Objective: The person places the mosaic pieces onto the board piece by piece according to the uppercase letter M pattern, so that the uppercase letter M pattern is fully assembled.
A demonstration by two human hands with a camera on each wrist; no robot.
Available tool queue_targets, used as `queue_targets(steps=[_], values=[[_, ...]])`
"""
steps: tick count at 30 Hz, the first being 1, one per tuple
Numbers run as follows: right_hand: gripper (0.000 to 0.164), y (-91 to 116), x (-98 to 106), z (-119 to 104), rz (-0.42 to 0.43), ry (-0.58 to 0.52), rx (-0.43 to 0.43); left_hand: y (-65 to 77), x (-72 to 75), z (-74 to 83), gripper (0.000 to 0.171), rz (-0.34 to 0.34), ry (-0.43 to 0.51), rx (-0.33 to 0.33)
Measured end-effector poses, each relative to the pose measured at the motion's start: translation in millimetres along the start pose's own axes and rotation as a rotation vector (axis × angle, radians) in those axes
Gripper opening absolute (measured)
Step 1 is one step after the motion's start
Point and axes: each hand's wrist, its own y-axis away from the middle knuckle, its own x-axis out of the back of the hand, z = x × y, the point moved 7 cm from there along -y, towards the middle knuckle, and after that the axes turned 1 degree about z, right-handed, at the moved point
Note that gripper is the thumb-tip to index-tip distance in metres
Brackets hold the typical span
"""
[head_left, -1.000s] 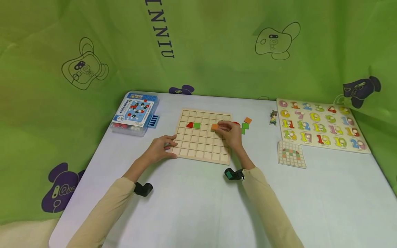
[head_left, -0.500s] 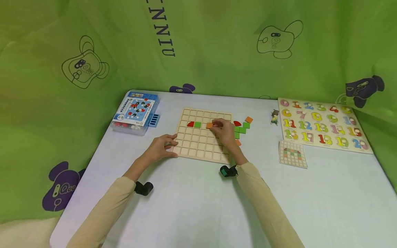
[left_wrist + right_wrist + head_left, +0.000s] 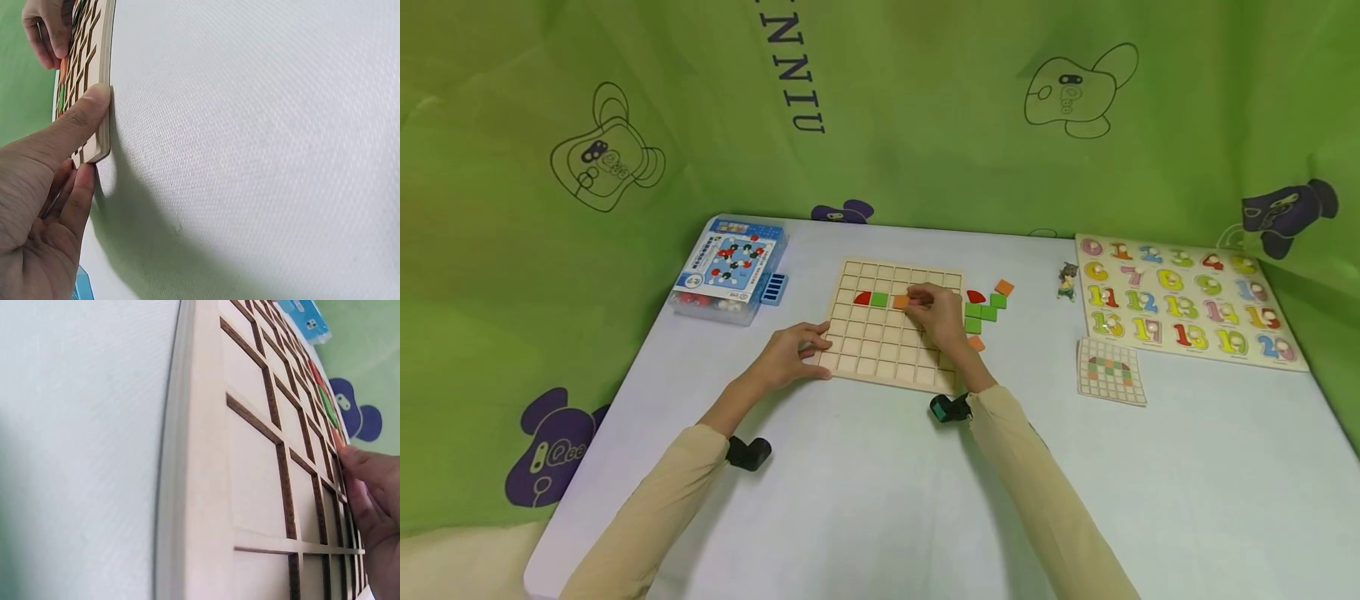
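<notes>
A wooden grid board (image 3: 883, 350) lies on the table. My left hand (image 3: 788, 357) grips its near left corner, thumb on the front edge and fingers on the left side, as the left wrist view shows. Over the board's upper rows, my right hand (image 3: 938, 317) pinches an orange square tile (image 3: 900, 302) by its right side. Left of that tile, a green square tile (image 3: 878, 299) and a red quarter-round tile (image 3: 862, 297) sit side by side in the grid. My right fingers (image 3: 359, 459) hide part of the orange tile.
Right of the board lie several green tiles (image 3: 988, 313), a red tile (image 3: 976, 297) and orange tiles (image 3: 1004, 287). A pattern card (image 3: 1111, 373), a number puzzle (image 3: 1180, 302) and a small figurine (image 3: 1067, 282) are further right. A plastic box (image 3: 727, 268) stands back left.
My right hand has moved left over the board with the orange tile, bringing it beside the green one. My left hand stays at the corner.
</notes>
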Motion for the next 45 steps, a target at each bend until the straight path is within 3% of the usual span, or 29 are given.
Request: queue_targets(steps=[12, 24, 30, 39, 45], values=[[0.029, 0.2, 2.3, 5.0, 0.055, -0.117, -0.032, -0.1, 0.0, 0.4, 0.043, -0.007, 0.036, 0.008], [0.027, -0.5, 1.9, 3.7, 0.060, -0.101, -0.014, 0.0, -0.6, -0.3, 0.042, -0.006, 0.024, 0.009], [0.027, -0.5, 3.6, 4.5, 0.050, -0.147, -0.025, 0.6, -0.9, -0.9, 0.042, -0.006, 0.008, 0.006], [0.027, 10.1, 37.5, 6.3, 0.058, -0.206, -0.075, -1.9, -2.6, 2.9, 0.043, -0.005, -0.033, 0.002], [0.028, 19.5, 66.2, 14.6, 0.053, -0.140, -0.090, -1.0, -1.5, 0.6, 0.044, -0.002, -0.049, 0.006]])
